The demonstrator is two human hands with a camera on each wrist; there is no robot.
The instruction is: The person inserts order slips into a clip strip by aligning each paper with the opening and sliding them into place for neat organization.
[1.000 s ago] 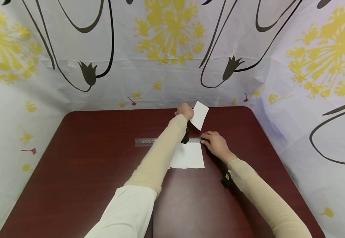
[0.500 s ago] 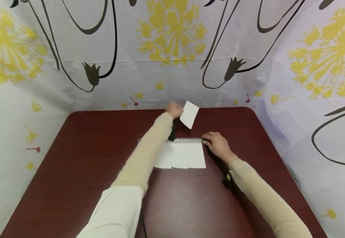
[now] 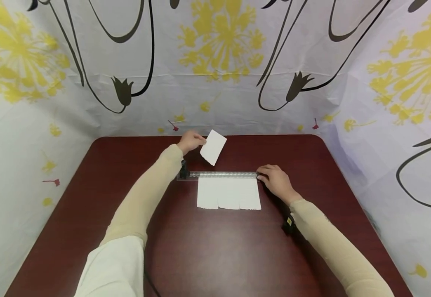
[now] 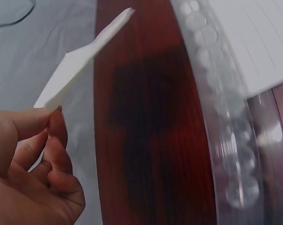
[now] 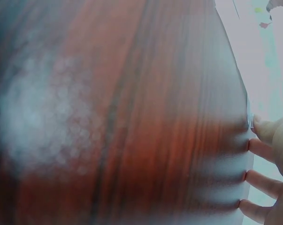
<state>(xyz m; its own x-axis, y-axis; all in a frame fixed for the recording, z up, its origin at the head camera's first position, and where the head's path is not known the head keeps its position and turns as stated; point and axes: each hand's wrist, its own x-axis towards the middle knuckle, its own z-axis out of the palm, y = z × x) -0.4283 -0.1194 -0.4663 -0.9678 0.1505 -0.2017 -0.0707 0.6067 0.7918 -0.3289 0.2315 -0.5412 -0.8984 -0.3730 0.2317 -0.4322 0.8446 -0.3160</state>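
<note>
A small white piece of paper [image 3: 213,147] is pinched between the thumb and fingers of my left hand [image 3: 191,141], raised near the table's far edge. A clear plastic ruler [image 3: 226,175] lies across the top of a white sheet [image 3: 228,193]. That sheet has a ragged near edge with slits, and the left wrist view shows faint lines on the paper [image 4: 254,37]. My right hand [image 3: 276,181] presses at the ruler's right end. In the right wrist view, the spread fingers [image 5: 265,183] rest with their tips on the tabletop, thumb by the ruler's end.
The dark red-brown table [image 3: 215,247] spreads around the paper, with rounded far corners. Patterned white fabric [image 3: 222,103] hangs behind it and at both sides. A black cable [image 3: 151,282] runs beside the left sleeve.
My left hand has moved left with the piece of paper, uncovering more of the sheet and ruler. The right hand stays at the ruler's end. The head view has shifted slightly.
</note>
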